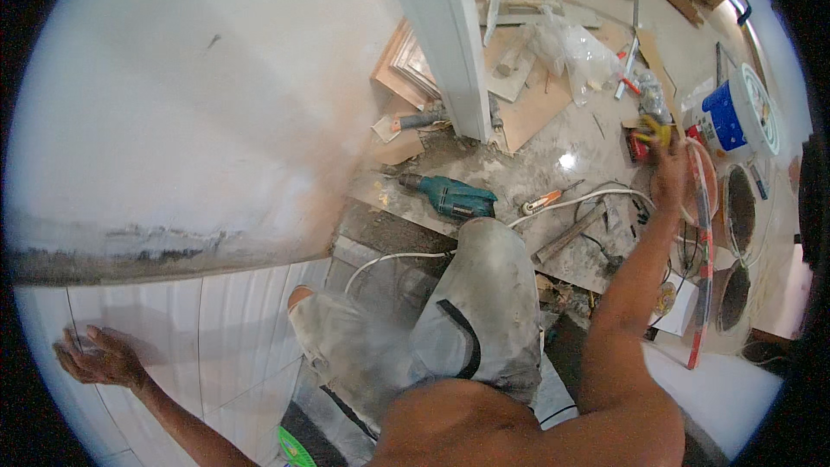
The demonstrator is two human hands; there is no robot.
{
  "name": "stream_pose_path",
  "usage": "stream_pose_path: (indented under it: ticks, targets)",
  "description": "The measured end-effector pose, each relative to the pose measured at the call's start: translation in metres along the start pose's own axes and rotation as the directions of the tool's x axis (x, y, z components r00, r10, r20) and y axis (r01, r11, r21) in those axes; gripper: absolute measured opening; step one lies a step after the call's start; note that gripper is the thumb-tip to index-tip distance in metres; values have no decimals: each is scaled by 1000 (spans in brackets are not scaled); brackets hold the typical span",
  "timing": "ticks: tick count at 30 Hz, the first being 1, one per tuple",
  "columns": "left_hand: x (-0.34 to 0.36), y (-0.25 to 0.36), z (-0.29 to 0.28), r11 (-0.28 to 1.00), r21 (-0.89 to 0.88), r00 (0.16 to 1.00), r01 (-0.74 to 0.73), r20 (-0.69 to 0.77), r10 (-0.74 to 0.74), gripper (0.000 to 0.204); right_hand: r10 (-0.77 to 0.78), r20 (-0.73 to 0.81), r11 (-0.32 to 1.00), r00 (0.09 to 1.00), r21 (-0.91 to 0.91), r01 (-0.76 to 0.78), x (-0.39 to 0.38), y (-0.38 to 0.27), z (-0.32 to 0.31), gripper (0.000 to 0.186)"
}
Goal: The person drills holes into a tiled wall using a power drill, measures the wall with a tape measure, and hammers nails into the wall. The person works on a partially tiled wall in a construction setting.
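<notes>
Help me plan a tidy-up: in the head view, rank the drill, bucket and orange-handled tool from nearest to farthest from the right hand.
1. Bucket: ahead and to the right of the right hand.
2. Orange-handled tool: to the hand's left.
3. Drill: farther left, past that tool.

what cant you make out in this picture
- Head view: whether the right hand grips the yellow thing; blur and the hand itself hide the contact.
- Head view: whether the left hand touches the white tiles; too blurred.
- Head view: the green object, cut off by the lower edge.
</notes>
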State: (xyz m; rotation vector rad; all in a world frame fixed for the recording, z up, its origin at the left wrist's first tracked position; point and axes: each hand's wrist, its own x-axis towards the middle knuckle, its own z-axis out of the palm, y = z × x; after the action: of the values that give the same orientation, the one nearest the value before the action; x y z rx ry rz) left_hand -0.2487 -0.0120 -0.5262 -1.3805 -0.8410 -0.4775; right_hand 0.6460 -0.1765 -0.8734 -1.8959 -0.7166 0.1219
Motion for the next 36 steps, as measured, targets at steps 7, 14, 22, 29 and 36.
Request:
stream_pose_path:
  ticks: [7, 14, 22, 29, 36]
  targets:
    - [-39, 251, -83, 191, -648, 668, 737, 741, -63, 48, -523, 852, 849, 36, 517, 107, -198, -200, 170, 46]
    - [-71, 387, -168, -514, 724, -171, 460, 641, 748, 48, -244, 961, 929, 131, 271, -254, -302, -240, 198, 55]
    - [-104, 430, -165, -463, 886, -162, 28, 461, 872, 33, -35, 943, 993, 330, -4, 117, -356, -229, 203, 76]
    - [-105, 409, -167, -311, 847, -161, 432, 412, 897, 26, -78, 995, 983, -66, 88, 163, -295, -224, 182, 59]
    - [-101, 393, -133, -530, 589, 42, 610, 643, 764, 27, 410, 906, 866, -109, -349, 358, -235, -234, 164, 53]
